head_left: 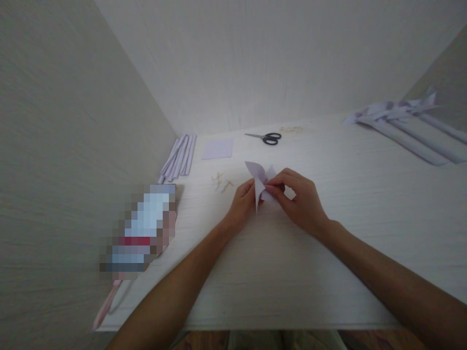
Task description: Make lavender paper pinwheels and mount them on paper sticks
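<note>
Paper (259, 176) between left fingers (249, 186) and right fingers (279, 187)

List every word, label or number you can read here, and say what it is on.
No text can be read.
The flat object on the left is blurred out, so any print on it is unreadable.
The folded paper, the square sheet and the scissors show no print.

A white table (292, 282) with a faint wood grain filled the alcove; the left wall (65, 146), pale and textured, ran along its side; the far wall (262, 58) stood whiter behind it; the right wall (447, 68) cut in greyer at the far right; brown floor (365, 340) showed below the near edge; soft light lay brightest on the far tabletop.
</note>
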A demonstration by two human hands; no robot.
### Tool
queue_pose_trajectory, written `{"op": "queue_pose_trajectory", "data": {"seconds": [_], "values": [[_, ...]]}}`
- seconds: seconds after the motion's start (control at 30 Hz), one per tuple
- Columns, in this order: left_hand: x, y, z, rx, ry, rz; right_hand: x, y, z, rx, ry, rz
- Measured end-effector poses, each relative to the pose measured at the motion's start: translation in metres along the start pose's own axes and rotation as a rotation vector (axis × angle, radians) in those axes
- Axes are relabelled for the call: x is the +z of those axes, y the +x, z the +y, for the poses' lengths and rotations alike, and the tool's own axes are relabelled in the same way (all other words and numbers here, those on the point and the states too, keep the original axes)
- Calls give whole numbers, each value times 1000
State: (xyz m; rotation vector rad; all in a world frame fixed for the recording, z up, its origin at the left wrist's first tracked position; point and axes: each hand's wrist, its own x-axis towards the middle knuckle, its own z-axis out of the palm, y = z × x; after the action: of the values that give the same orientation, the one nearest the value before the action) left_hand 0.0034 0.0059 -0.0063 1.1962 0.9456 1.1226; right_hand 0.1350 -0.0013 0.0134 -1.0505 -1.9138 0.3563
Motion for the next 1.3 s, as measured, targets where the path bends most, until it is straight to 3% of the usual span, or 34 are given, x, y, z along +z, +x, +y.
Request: {"op": "queue_pose_trajectory", "data": {"seconds": [0.17, 0.5, 0.8, 0.97, 1.3], "values": [[0, 0, 1, -23, -34, 26, -2, -1, -1, -48, -15, 59], [-4, 0, -7, 2, 28, -9, 2, -2, 2, -98, -102, 35], [0, -1, 1, -107, -141, 7, 2, -6, 1, -254, -189, 115], [2, 0, 1, -62, -216, 24, 1, -8, 0, -331, -171, 136], [-3, -1, -3, 8, -270, -52, 0, -10, 1, -425, -179, 125]]}}
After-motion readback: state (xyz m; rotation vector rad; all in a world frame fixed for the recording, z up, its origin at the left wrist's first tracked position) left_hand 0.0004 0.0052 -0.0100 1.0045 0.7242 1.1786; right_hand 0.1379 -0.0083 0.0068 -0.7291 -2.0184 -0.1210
